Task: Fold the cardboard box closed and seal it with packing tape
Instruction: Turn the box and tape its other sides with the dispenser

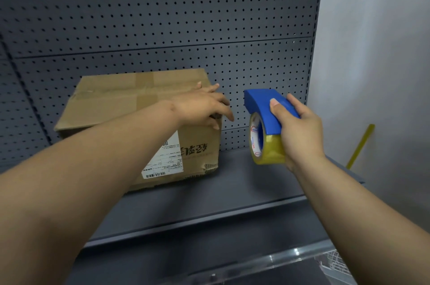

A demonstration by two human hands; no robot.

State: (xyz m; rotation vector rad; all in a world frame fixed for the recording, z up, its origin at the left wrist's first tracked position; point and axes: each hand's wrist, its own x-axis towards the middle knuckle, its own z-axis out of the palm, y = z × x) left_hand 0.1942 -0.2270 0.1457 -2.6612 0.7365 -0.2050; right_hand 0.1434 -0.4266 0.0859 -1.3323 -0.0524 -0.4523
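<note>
A brown cardboard box (121,108) stands on the dark grey shelf (244,182), its top flaps folded down, with old strips of tape across the top. A white shipping label sits on its front face. My left hand (204,107) rests on the box's top right corner, fingers spread and reaching over the right edge. My right hand (300,131) grips a blue tape dispenser (267,112) loaded with a roll of yellowish packing tape (267,147). The dispenser hangs in the air to the right of the box, apart from it.
A dark perforated back panel (162,17) rises behind the shelf. A pale wall (377,52) stands at the right, with a yellow stick (360,145) leaning on it. A lower shelf with a clear front rail (267,261) lies below.
</note>
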